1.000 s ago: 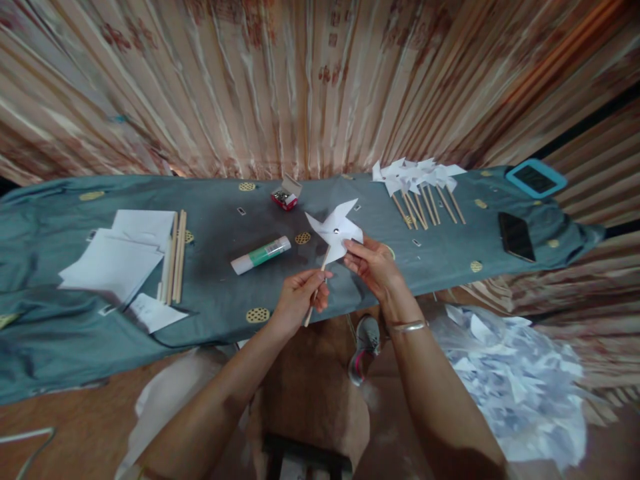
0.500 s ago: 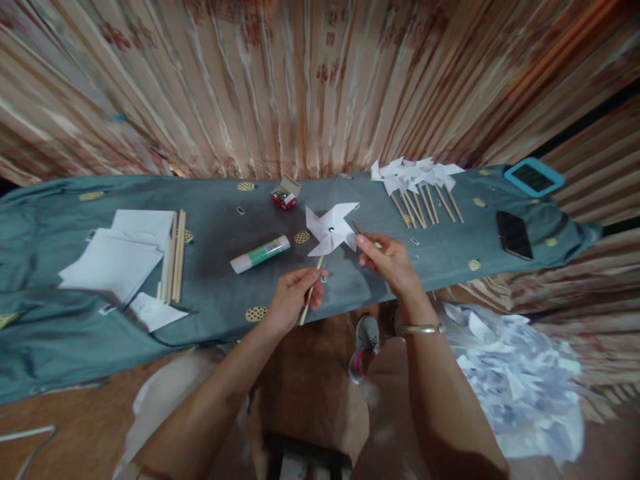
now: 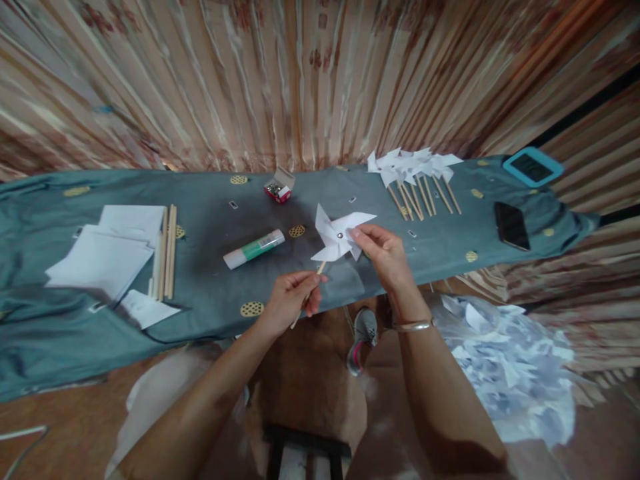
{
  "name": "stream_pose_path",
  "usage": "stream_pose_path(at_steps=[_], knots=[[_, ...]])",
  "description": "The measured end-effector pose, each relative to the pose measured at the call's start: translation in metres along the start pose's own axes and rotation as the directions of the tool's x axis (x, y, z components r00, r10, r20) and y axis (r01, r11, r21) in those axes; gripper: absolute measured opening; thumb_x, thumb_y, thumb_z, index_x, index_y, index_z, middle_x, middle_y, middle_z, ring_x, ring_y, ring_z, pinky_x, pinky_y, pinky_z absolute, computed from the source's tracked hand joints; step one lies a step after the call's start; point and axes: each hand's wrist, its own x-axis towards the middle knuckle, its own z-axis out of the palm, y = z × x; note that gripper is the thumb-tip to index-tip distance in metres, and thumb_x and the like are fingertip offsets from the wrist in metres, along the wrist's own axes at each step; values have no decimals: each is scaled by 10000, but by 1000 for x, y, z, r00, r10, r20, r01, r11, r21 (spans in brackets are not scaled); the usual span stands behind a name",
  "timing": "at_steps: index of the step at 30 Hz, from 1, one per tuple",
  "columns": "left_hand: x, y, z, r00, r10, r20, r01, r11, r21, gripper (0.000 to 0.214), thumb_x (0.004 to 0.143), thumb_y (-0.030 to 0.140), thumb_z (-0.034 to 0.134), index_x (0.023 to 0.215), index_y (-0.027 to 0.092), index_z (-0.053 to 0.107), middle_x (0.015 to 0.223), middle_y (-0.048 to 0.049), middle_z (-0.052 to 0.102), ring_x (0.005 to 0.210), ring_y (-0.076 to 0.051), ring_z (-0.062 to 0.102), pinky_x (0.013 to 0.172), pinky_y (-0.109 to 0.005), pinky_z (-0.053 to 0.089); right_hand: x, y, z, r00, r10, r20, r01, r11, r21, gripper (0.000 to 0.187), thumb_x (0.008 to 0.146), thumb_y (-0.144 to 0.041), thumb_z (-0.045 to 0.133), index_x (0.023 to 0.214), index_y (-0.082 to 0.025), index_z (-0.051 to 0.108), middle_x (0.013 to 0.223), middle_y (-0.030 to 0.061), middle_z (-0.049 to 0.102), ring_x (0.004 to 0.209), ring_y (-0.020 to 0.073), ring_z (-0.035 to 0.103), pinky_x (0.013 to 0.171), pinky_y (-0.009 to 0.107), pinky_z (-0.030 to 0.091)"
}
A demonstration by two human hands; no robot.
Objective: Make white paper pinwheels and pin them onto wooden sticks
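Note:
A white paper pinwheel [image 3: 329, 235] with a metal pin at its centre is held over the table's front part. Its thin wooden stick [image 3: 321, 267] is pinched between the thumb and fingers of my left hand [image 3: 295, 293], with the lower end poking out below. At the right side of the paper, my right hand [image 3: 383, 252] grips a blade close to the pin with thumb and forefinger. Left of the pinwheel lies a glue stick [image 3: 254, 249] with a green label. Behind it stands an open small red box [image 3: 278, 189] of metal pins.
White paper sheets [image 3: 103, 257] and loose wooden sticks [image 3: 171, 253] lie at the left. Several pinwheels [image 3: 417, 167] rest at the back right. Beyond them are a phone [image 3: 512, 225] and a blue-framed device [image 3: 533, 167]. A clear bag of folded paper [image 3: 515, 373] is below right.
My right hand has moved in from the blade's outer edge toward the pin. The pinwheel's blades have turned and its stick leans more to the right.

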Motion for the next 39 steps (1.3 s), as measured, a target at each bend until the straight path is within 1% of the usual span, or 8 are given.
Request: stream_pose_path(at_steps=[6, 14, 21, 25, 27, 31, 37, 39], knots=[[-4, 0, -7, 1000, -6, 17, 5, 995, 97, 385, 676, 489, 730, 793, 123, 699, 482, 28, 565, 348, -72, 460, 348, -192, 307, -3, -1, 7, 990, 97, 100, -104, 992, 71, 316, 488, -413, 864, 620, -204, 669, 672, -7, 693, 612, 121, 574, 609, 260, 453], [-2, 0, -13, 998, 58, 16, -60, 972, 225, 403, 719, 521, 683, 812, 130, 706, 542, 31, 568, 346, -38, 384, 352, -184, 225, -2, 3, 11, 983, 149, 108, -166, 973, 163, 331, 398, -374, 916, 548, -213, 668, 582, -41, 670, 546, 103, 550, 564, 240, 438], [1, 3, -17, 990, 139, -23, -124, 939, 321, 388, 740, 527, 659, 774, 143, 700, 551, 26, 561, 359, -47, 381, 376, -194, 254, -2, 2, 19, 971, 184, 152, -221, 935, 278, 310, 429, -371, 917, 537, -221, 668, 547, -50, 657, 539, 104, 558, 576, 237, 440], [6, 4, -20, 978, 199, -59, -159, 900, 406, 335, 782, 461, 610, 853, 151, 715, 581, 25, 578, 363, -62, 386, 385, -207, 274, 2, 5, 25, 961, 209, 182, -259, 909, 325, 298, 455, -365, 908, 538, -217, 663, 560, -52, 668, 532, 101, 549, 584, 245, 435], [10, 4, -25, 959, 278, -61, -210, 838, 504, 301, 817, 414, 574, 847, 155, 724, 592, 15, 594, 397, -82, 432, 419, -216, 323, 4, 7, 28, 962, 197, 189, -252, 906, 339, 274, 483, -365, 896, 569, -218, 682, 558, -54, 665, 540, 108, 555, 606, 256, 443], [20, 9, -40, 880, 474, 23, -343, 602, 721, 281, 859, 325, 529, 836, 149, 746, 629, -25, 651, 584, -153, 601, 600, -251, 452, 5, 11, 33, 967, 171, 191, -230, 907, 352, 241, 528, -363, 869, 601, -212, 695, 604, -48, 682, 568, 114, 564, 640, 271, 447], [31, 12, -52, 847, 521, 108, -358, 409, 840, 296, 906, 294, 489, 992, 158, 737, 881, -77, 734, 796, -199, 682, 772, -307, 531, 10, 13, 36, 961, 182, 208, -241, 919, 313, 241, 540, -374, 879, 600, -226, 698, 625, -51, 688, 562, 103, 556, 630, 267, 450], [33, 12, -54, 817, 559, 137, -374, 333, 866, 281, 905, 309, 520, 1040, 164, 719, 990, -90, 726, 899, -218, 680, 846, -346, 539, 14, 15, 35, 957, 195, 216, -254, 920, 299, 244, 520, -368, 893, 605, -232, 710, 639, -51, 699, 578, 106, 568, 648, 266, 463]])
